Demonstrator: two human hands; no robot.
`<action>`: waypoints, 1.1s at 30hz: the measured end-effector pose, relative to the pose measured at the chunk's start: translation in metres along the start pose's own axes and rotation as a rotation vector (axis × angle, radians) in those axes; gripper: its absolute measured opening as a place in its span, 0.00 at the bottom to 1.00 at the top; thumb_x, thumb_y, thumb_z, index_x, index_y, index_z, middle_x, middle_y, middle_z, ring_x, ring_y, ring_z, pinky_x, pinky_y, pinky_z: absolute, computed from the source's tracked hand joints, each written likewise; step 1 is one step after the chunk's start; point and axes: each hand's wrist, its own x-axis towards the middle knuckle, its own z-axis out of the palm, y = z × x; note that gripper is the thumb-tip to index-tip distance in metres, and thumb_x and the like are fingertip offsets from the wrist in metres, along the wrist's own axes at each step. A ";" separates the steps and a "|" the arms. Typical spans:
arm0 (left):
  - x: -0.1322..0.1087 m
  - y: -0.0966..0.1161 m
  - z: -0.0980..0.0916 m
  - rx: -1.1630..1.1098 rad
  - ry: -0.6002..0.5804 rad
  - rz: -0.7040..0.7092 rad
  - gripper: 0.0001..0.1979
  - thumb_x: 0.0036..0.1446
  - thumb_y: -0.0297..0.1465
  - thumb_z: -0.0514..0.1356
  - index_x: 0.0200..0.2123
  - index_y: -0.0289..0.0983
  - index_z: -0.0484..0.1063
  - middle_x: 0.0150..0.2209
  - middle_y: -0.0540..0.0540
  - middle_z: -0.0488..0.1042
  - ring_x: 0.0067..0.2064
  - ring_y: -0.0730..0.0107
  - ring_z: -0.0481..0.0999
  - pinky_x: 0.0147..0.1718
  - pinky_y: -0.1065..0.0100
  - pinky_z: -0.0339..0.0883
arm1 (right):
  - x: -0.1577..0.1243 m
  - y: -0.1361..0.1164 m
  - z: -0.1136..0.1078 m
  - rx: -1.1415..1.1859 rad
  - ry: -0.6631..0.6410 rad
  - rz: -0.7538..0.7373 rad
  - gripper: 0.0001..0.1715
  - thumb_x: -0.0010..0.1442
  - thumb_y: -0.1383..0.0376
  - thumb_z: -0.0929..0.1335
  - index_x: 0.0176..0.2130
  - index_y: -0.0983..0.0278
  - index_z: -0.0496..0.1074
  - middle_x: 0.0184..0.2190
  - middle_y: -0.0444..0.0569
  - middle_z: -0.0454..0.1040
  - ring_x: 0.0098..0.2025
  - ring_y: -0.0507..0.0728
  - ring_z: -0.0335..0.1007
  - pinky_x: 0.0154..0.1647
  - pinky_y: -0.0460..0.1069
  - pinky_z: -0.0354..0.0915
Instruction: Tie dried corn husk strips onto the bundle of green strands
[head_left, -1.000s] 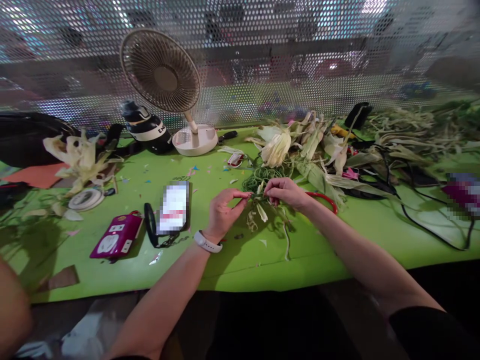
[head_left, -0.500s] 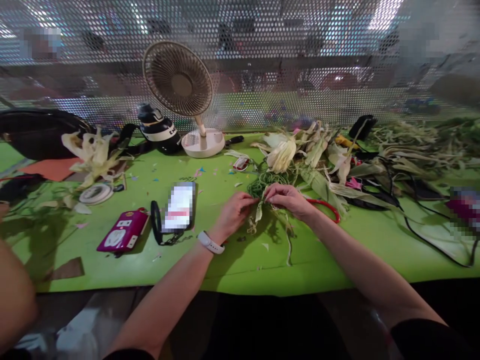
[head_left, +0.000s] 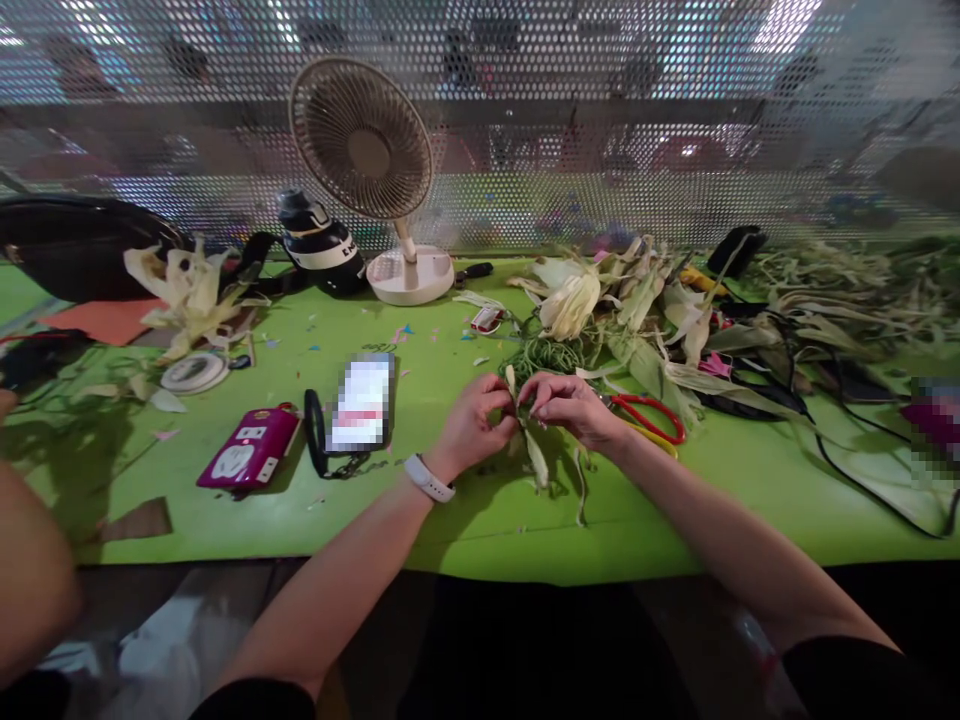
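Observation:
My left hand [head_left: 480, 425] is closed in a pinch on a pale corn husk strip [head_left: 537, 458], which sticks up above the fingers and hangs down below them. Close beside it, the fingertips of my right hand [head_left: 576, 408] pinch the same strip; the exact grip is too small to see clearly. Just behind both hands lies a tangle of green string [head_left: 544, 357]. Red-handled scissors [head_left: 652, 412] rest by my right wrist, with a yellow handle partly under the forearm. A thin twisted strand [head_left: 580, 490] lies below my right hand.
Corn husks [head_left: 574, 300] are piled behind and to the right, with black cables [head_left: 847, 470]. A phone [head_left: 360, 405], purple power strip [head_left: 251, 450] and tape roll [head_left: 195, 372] lie left. At the back stand a fan [head_left: 411, 275] and bottle [head_left: 326, 250]. Another person's arm [head_left: 34, 580] is far left.
My left hand has rolled and its fingers have curled in more. The husk strip now shows longer between the hands, above and below. The view has shifted slightly, and a yellow handle has come into sight.

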 end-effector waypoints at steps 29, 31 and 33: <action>0.003 0.001 0.000 -0.903 -0.104 -0.491 0.02 0.47 0.27 0.59 0.24 0.35 0.70 0.25 0.51 0.71 0.27 0.76 0.69 0.29 0.74 0.63 | 0.007 -0.002 -0.011 0.165 -0.035 0.056 0.03 0.41 0.73 0.68 0.20 0.66 0.71 0.21 0.44 0.76 0.19 0.47 0.64 0.19 0.42 0.60; 0.005 0.001 0.001 -1.138 -0.102 -0.637 0.07 0.50 0.32 0.61 0.33 0.36 0.72 0.30 0.49 0.75 0.32 0.72 0.74 0.33 0.71 0.67 | 0.008 -0.001 -0.011 0.233 0.018 0.003 0.03 0.41 0.73 0.68 0.19 0.66 0.70 0.22 0.43 0.75 0.21 0.49 0.67 0.23 0.43 0.63; 0.005 0.002 0.005 -1.294 -0.136 -0.757 0.14 0.51 0.39 0.61 0.38 0.37 0.71 0.32 0.46 0.77 0.34 0.69 0.76 0.34 0.67 0.70 | 0.008 0.000 -0.010 0.262 0.044 -0.042 0.03 0.40 0.72 0.67 0.19 0.66 0.69 0.22 0.43 0.75 0.22 0.49 0.68 0.24 0.44 0.64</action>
